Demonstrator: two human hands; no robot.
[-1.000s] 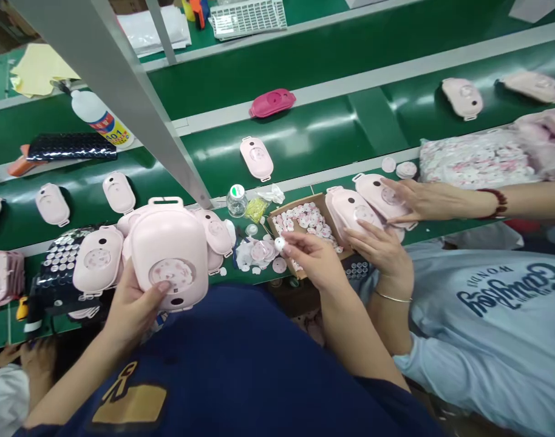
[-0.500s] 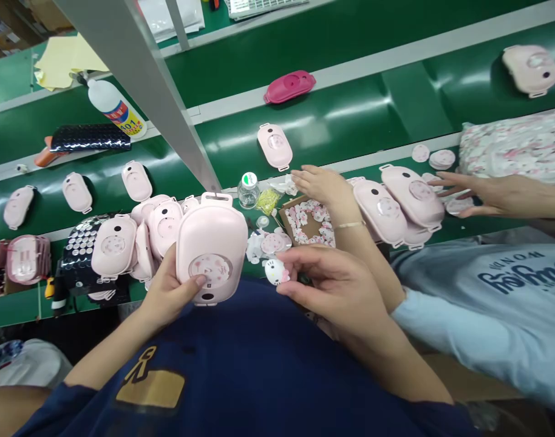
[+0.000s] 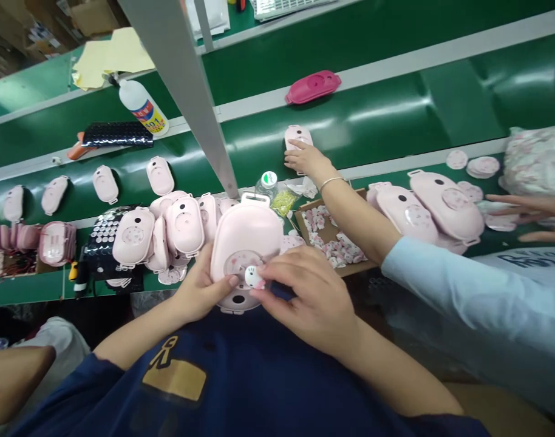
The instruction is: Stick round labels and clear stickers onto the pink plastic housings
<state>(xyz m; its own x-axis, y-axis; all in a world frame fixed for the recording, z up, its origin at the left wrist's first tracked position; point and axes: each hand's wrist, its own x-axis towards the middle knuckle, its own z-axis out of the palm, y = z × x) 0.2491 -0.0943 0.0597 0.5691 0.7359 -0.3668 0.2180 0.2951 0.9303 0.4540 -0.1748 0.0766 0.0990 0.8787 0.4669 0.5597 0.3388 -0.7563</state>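
Observation:
My left hand (image 3: 202,288) is closed around the lower left side of a pale pink plastic cover (image 3: 250,230), its thumb on the front near the round printed recess. Between the thumb and fingers of my right hand (image 3: 307,297) is a small white cat-face piece (image 3: 252,277) with a pink bow. The piece is over the right part of the recess; whether it touches the cover I cannot tell. Just behind my right hand stands an open cardboard box (image 3: 334,243) with many more such pieces. More pink covers (image 3: 186,224) lie heaped to the left.
A co-worker's hand (image 3: 307,158) rests on a pink cover on the green conveyor (image 3: 373,115); that arm crosses over the box. Stacked covers (image 3: 446,206) lie at the right. A metal post (image 3: 190,91), a glue bottle (image 3: 143,106) and a glass jar (image 3: 267,184) stand ahead.
My right hand has brought the cat-face piece left, over the cover's recess. The co-worker's hand has reached forward onto the cover on the conveyor. The view has shifted left.

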